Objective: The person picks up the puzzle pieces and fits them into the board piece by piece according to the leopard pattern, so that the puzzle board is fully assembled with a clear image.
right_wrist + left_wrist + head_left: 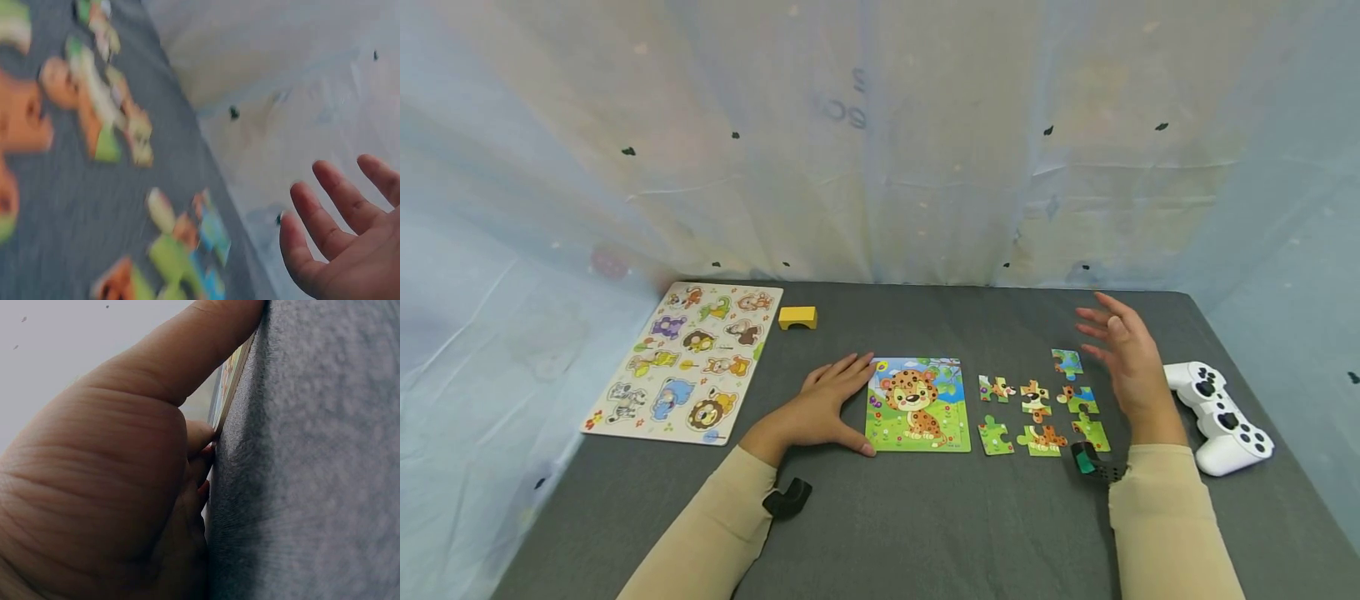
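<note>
Left hand (826, 407), fingers spread, touches board (917, 406); right hand (1131, 362), fingers apart, empty. Low sweep could scatter pieces (1035, 395) right of board.

Left fingers (858, 381) touch leopard picture (918, 406)

pale sheeting (955, 183) behind and beside a gray table (925, 525) suggests a screened-off booth.

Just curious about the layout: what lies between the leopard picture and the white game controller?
The head view shows several puzzle pieces beside the leopard picture, then the right hand between those pieces and the game controller.
</note>
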`<control>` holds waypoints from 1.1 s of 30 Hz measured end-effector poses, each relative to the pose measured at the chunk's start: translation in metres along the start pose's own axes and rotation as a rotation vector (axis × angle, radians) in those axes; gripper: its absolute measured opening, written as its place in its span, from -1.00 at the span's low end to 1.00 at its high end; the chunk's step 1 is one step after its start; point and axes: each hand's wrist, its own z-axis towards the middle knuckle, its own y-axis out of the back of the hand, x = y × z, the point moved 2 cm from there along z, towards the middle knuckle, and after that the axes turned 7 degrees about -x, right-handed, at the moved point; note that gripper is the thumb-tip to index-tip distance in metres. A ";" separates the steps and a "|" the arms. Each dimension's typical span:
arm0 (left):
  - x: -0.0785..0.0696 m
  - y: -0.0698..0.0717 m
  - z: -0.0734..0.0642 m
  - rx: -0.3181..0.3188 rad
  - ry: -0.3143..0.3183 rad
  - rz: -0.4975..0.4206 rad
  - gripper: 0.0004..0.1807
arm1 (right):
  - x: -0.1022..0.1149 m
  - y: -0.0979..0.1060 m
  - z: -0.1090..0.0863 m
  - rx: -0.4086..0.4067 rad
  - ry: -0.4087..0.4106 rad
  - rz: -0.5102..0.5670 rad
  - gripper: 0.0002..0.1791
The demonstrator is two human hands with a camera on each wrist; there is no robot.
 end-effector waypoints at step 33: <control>0.001 -0.001 0.000 0.003 0.005 0.004 0.49 | -0.034 0.013 0.008 0.194 -0.126 -0.808 -0.49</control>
